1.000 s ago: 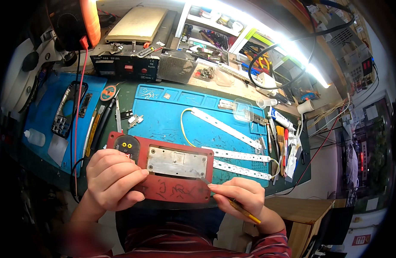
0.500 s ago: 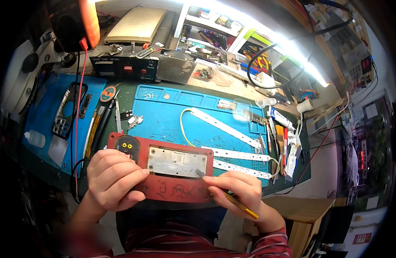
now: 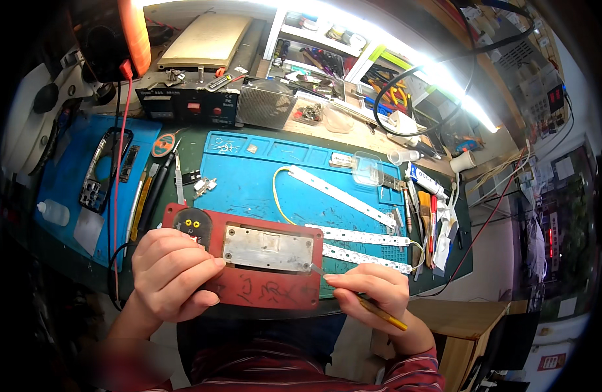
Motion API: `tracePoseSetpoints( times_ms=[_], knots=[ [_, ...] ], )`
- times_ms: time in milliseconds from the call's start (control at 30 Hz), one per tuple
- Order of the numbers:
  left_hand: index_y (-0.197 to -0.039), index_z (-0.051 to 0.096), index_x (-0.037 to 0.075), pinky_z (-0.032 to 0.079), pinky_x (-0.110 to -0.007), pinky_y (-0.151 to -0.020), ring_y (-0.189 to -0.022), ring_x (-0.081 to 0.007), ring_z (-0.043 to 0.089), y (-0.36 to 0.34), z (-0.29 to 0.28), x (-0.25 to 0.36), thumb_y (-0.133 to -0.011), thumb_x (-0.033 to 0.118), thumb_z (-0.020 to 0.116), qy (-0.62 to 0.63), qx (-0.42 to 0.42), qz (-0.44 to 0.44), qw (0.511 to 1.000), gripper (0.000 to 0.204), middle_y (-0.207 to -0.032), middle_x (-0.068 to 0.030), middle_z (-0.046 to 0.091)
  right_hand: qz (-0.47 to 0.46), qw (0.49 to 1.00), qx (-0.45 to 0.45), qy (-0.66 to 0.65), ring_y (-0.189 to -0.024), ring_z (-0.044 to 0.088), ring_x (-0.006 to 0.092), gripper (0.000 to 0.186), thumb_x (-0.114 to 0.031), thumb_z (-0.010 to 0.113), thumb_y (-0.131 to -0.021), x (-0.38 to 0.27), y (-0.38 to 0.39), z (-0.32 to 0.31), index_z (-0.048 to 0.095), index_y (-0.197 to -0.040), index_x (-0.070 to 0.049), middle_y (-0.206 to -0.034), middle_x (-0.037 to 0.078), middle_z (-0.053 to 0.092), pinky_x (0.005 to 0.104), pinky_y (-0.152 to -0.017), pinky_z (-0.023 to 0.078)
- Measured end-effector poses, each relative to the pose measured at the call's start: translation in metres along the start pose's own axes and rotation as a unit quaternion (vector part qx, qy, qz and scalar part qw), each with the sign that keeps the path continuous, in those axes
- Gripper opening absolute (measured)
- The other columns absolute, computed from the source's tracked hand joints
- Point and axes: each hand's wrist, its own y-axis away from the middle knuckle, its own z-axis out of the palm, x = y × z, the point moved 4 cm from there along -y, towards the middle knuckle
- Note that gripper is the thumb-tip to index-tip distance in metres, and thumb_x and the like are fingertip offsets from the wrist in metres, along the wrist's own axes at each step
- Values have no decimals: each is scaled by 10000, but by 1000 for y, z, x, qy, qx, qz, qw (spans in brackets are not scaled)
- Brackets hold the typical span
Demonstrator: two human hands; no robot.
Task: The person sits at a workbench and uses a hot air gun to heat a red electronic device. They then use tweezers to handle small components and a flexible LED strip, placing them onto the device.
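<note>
A red flat fixture (image 3: 262, 287) with a grey metal plate (image 3: 268, 248) set into it lies at the near edge of the bench. My left hand (image 3: 170, 274) grips its left end, beside a round black part (image 3: 192, 225) with two yellow dots. My right hand (image 3: 373, 294) holds a thin yellow-handled tool (image 3: 379, 312) like a pen, its metal tip touching the right edge of the metal plate.
A blue work mat (image 3: 262, 183) carries white LED strips (image 3: 343, 196) joined by a yellow wire. Tweezers and screwdrivers (image 3: 151, 189) lie left of it, a black phone frame (image 3: 105, 170) farther left. More tools (image 3: 425, 215) lie on the right. Black boxes (image 3: 190, 101) and shelves stand behind.
My right hand has shifted slightly left and up, bringing the tool tip to the plate's right edge. My left hand stays put on the fixture.
</note>
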Motion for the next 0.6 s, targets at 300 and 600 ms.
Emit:
tracePoseSetpoints(
  times_ms=[300,600],
  knots=[
    [-955,753,54,548,-394,-737,-810,-232,657,1,1,0,-1016,463,601,-2,-3,-4,1000,441,-874,-39,687,1,1000,7,27,-646,681,212,326,47,777,-828,-4,5,3,751,-1149,-4,-793,106,702,300,-565,523],
    [-960,754,51,549,-395,-740,-817,-234,658,2,-1,-1,-1013,461,606,-3,-3,-4,1000,438,-878,-44,689,33,999,1,21,-661,681,171,286,48,755,-839,-3,-3,5,765,-1122,5,-797,112,711,259,-572,500]
  ],
)
